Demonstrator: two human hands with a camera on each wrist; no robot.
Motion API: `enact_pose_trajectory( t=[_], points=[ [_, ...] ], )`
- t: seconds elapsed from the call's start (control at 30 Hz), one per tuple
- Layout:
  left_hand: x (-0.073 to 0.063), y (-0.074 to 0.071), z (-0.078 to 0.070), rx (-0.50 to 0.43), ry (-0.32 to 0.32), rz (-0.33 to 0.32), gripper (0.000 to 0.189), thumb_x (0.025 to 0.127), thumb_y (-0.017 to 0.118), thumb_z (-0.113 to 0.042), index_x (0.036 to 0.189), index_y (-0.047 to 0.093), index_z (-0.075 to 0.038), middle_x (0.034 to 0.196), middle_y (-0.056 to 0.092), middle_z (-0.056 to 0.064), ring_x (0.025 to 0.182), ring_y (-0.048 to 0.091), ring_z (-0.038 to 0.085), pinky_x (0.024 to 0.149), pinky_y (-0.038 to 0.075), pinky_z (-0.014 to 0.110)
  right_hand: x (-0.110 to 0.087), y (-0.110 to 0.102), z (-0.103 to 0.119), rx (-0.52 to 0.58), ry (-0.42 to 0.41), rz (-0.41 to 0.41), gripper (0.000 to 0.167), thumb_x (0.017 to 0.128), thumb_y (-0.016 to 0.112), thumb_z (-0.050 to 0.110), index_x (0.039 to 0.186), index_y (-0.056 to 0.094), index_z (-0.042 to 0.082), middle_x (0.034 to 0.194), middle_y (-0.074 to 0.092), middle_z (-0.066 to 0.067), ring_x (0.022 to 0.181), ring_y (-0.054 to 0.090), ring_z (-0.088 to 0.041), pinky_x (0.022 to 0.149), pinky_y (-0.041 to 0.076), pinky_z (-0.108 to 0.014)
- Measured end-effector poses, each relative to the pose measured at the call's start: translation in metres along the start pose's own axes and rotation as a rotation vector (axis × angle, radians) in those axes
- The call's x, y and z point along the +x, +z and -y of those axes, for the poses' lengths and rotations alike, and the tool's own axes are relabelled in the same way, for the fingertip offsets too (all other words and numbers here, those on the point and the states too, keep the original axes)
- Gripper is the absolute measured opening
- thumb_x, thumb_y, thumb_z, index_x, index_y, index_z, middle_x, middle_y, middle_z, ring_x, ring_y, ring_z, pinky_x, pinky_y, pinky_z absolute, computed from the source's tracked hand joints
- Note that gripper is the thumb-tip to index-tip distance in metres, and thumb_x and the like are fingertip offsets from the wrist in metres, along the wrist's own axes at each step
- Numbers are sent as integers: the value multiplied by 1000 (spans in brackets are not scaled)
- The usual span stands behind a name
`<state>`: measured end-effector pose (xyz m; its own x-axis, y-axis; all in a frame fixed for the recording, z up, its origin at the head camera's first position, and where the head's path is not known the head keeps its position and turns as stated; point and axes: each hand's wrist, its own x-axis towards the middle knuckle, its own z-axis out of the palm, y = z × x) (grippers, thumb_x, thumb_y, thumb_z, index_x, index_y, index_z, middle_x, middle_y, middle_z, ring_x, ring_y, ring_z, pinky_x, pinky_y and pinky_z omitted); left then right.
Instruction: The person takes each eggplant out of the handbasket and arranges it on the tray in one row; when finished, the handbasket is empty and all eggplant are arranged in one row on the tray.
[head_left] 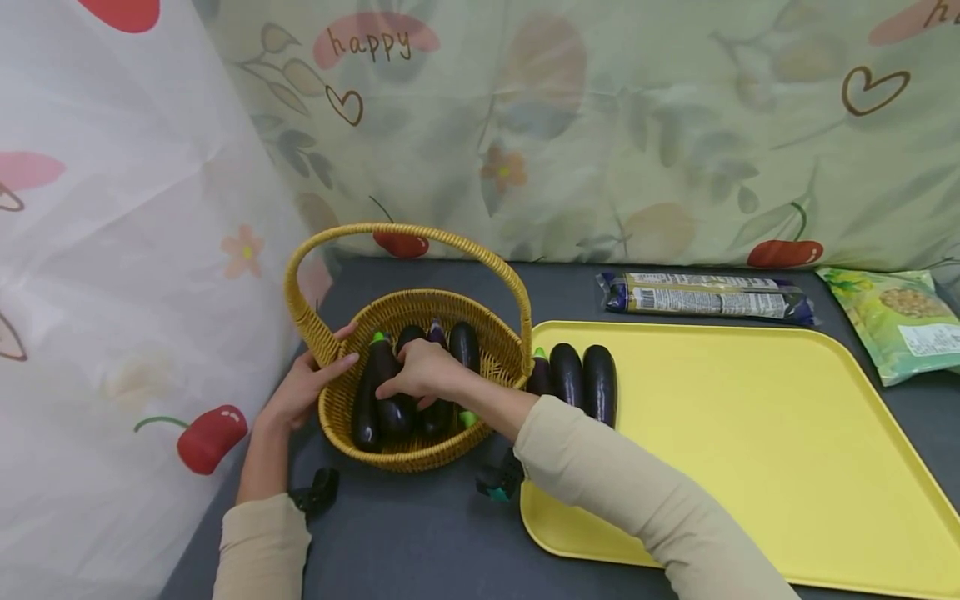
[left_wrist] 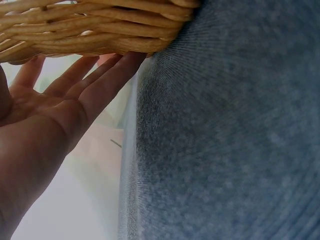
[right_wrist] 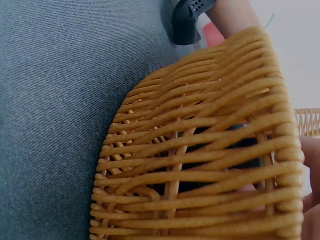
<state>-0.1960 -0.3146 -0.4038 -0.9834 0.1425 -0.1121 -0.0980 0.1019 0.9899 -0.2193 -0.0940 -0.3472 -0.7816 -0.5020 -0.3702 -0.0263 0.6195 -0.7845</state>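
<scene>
A yellow wicker basket [head_left: 427, 462] with a tall arched handle stands on the dark table, holding several dark purple eggplants [head_left: 365, 408]. My left hand [head_left: 303, 387] holds its left side, thumb over the rim. In the left wrist view, the fingers [left_wrist: 107, 80] reach against the outside of the woven wall [left_wrist: 100, 25]. Reaching down into the basket, my right hand [head_left: 427, 371] grips an eggplant [head_left: 396, 417] among the others; some fingertips are hidden. The basket's weave [right_wrist: 200, 150] covers most of the right wrist view, with part of the right hand [right_wrist: 312, 175] behind the rim.
Right of the basket lies a yellow tray [head_left: 750, 442] with several eggplants [head_left: 567, 373] at its left end. Behind it is a long wrapped package [head_left: 705, 298]. A green bag [head_left: 896, 321] lies at far right. Patterned cloth [head_left: 540, 150] hangs behind and at left.
</scene>
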Motion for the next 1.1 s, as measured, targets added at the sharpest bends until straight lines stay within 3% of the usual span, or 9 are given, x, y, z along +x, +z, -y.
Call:
enact_pose_trajectory(
  t=[0.2, 0.43, 0.73, 1.1],
  points=[
    [-1, 1, -1, -3, -1, -7, 63, 97, 57, -25, 153, 27, -18, 145, 34, 24, 101, 61, 16, 76, 53, 34, -2, -8, -6, 131, -15, 43, 64, 85, 74, 20, 140, 45, 4, 129, 52, -13, 91, 63, -26, 63, 54, -32],
    [-1, 2, 0, 14, -2, -17, 64, 97, 58, -26, 152, 27, -17, 146, 32, 22, 105, 58, 15, 79, 52, 32, -5, -21, -12, 273, -16, 118, 64, 87, 72, 18, 142, 42, 9, 120, 53, -13, 98, 61, -29, 69, 54, -34],
    [0, 1, 0, 14, 18, 5, 62, 98, 56, -25, 152, 27, -18, 146, 33, 22, 108, 56, 15, 81, 51, 31, -22, -49, -21, 498, -82, 270, 62, 91, 67, 14, 145, 36, 11, 116, 55, -16, 96, 63, -28, 80, 52, -45],
    [0, 2, -1, 31, 19, -7, 63, 98, 57, -26, 152, 27, -18, 151, 28, 18, 116, 51, 18, 82, 50, 29, -49, -72, -45, 584, -146, 366, 62, 95, 60, 11, 149, 29, 11, 118, 57, -19, 97, 62, -28, 82, 51, -43]
  ],
)
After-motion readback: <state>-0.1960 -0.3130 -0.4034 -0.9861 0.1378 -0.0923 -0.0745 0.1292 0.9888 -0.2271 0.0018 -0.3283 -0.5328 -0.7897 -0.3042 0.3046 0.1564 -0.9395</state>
